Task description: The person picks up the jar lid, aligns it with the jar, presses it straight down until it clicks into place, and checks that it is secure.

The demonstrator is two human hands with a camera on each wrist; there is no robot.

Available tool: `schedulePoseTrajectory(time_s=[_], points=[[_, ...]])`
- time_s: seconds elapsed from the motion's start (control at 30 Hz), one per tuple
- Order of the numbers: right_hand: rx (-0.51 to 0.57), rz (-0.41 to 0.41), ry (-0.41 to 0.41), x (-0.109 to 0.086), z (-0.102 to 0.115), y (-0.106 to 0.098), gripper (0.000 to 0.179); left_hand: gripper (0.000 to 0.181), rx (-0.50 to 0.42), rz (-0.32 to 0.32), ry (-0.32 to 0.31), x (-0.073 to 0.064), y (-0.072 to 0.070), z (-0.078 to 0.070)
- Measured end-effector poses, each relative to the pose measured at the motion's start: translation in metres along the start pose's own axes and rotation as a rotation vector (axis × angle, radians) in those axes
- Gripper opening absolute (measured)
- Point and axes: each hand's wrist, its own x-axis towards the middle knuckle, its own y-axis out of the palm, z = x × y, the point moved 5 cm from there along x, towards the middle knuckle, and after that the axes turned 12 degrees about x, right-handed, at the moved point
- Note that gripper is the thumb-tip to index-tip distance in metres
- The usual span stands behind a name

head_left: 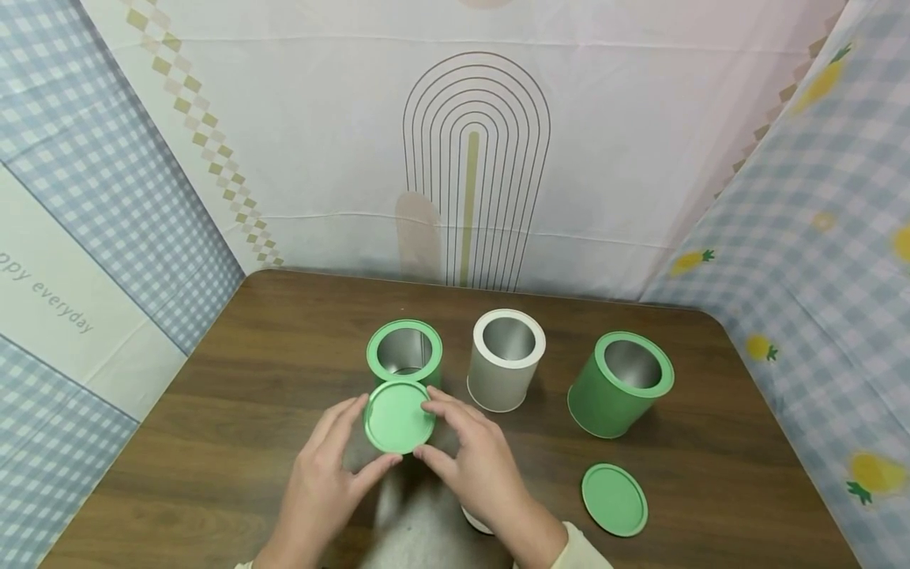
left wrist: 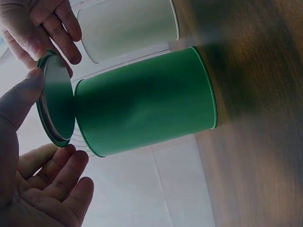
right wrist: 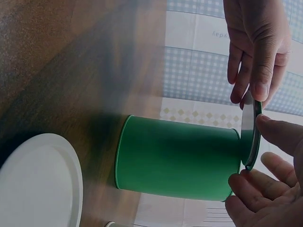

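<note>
Both hands hold a round green lid (head_left: 400,417) by its rim, at the near edge of an uncovered green can (left wrist: 147,101). My left hand (head_left: 323,466) pinches the lid's left side between thumb and fingers. From the right, my right hand (head_left: 479,458) pinches the opposite side. In the right wrist view the lid (right wrist: 251,130) stands tilted close against the can's mouth; whether it touches the rim I cannot tell. The can stands upright, its metal inside visible in the head view.
A white can (head_left: 505,359) and a second green can (head_left: 618,385), both uncovered, stand to the right. Another green lid (head_left: 614,499) lies on the wooden table (head_left: 235,442) at the near right. A white lid (right wrist: 40,184) lies partly behind my right forearm in the head view.
</note>
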Motion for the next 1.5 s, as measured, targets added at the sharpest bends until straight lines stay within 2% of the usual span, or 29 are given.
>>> schedulePoseTrajectory(time_s=[0.33,0.77,0.97,1.23,1.5], points=[[0.022,0.018,0.016,0.004,0.001,0.000,0.049,0.076,-0.010,-0.015,0.012,0.002,0.001,0.004],[0.027,-0.007,0.038,0.014,0.001,0.002,0.051,0.074,-0.020,-0.004,0.032,0.014,0.001,0.009],[-0.002,-0.001,0.042,0.020,0.000,0.002,0.051,0.075,-0.005,0.012,0.030,0.016,0.006,0.012],[-0.048,0.029,0.037,0.032,0.001,0.002,0.052,0.075,-0.004,-0.007,0.018,0.023,0.008,0.016],[-0.096,0.062,0.052,0.040,0.001,0.001,0.053,0.076,0.004,0.029,0.006,0.028,0.009,0.023]])
